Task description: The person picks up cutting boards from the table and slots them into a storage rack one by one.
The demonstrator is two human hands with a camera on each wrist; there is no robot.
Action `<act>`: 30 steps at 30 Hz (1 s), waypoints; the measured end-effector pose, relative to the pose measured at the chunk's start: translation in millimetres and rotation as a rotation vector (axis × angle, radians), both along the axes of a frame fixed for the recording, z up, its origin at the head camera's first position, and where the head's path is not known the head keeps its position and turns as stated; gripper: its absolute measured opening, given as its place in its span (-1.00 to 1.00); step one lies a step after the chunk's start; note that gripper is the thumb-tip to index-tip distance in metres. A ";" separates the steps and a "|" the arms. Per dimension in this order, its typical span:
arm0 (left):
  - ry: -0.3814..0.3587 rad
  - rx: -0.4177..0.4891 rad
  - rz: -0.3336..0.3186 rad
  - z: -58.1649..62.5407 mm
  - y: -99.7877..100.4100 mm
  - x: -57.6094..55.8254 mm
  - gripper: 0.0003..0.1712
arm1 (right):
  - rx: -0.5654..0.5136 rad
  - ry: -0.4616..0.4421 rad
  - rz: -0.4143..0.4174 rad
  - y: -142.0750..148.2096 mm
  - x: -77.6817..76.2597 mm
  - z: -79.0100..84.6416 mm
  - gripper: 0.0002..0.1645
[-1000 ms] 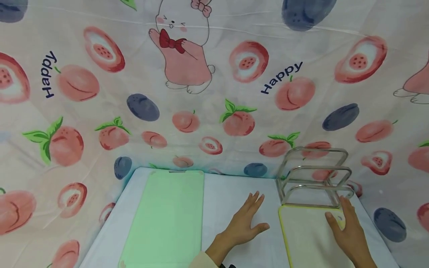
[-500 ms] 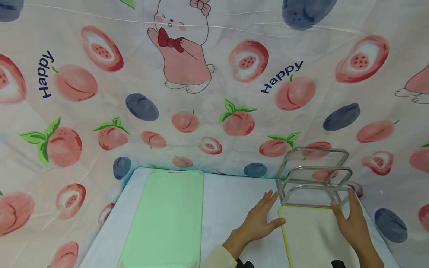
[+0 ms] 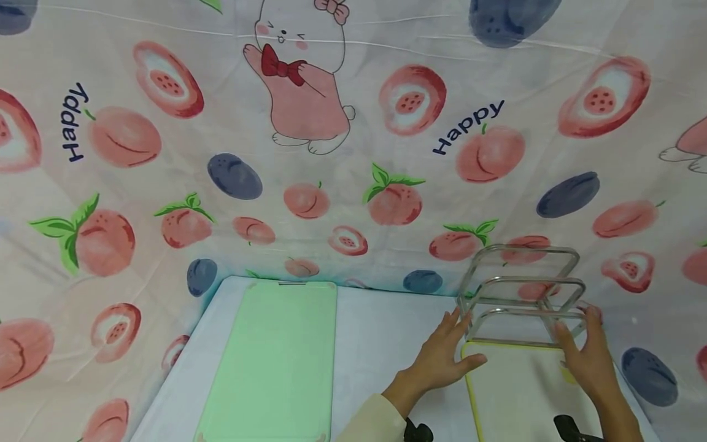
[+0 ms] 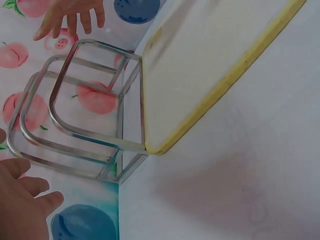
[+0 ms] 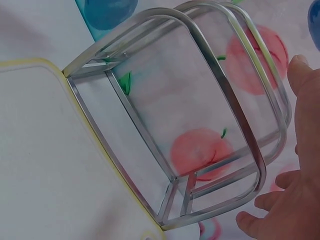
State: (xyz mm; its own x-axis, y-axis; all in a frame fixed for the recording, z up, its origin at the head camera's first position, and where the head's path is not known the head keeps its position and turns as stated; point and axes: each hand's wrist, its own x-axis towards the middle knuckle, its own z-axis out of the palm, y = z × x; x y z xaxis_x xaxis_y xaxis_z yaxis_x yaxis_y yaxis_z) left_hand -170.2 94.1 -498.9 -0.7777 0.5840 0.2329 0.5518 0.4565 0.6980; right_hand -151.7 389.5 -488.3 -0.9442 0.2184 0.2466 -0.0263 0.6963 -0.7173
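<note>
A metal wire rack with three upright loops stands at the back right of the table. Against its front side lies a white cutting board with a yellow rim. My left hand is at the rack's left side, fingers extended and thumb spread. On the other side is my right hand, its fingers loosely spread near the right end of the loops. In the left wrist view, small gaps show between both hands and the rack. The right wrist view also shows the right hand beside the loops, holding nothing.
A pale green cutting board with a slot at its far edge lies flat on the left of the white-covered table. A fruit-print cloth hangs behind and beside the table, close behind the rack.
My left hand has moved right, up to the rack's left side. The right hand has shifted slightly right beside the rack's right end. Rack and boards stay in place.
</note>
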 end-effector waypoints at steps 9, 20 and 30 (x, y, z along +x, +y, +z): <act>-0.015 0.011 0.021 -2.4 14.0 -2.1 -0.12 | -0.020 -0.069 -0.044 5.1 -5.6 -3.9 -0.05; -0.049 -0.015 0.012 -3.2 26.2 -4.1 -0.13 | -0.051 -0.118 -0.060 10.8 -12.3 -4.9 -0.04; -0.083 -0.125 0.045 0.4 43.9 -7.6 -0.10 | -0.113 -0.195 -0.098 38.4 -23.1 -38.6 -0.09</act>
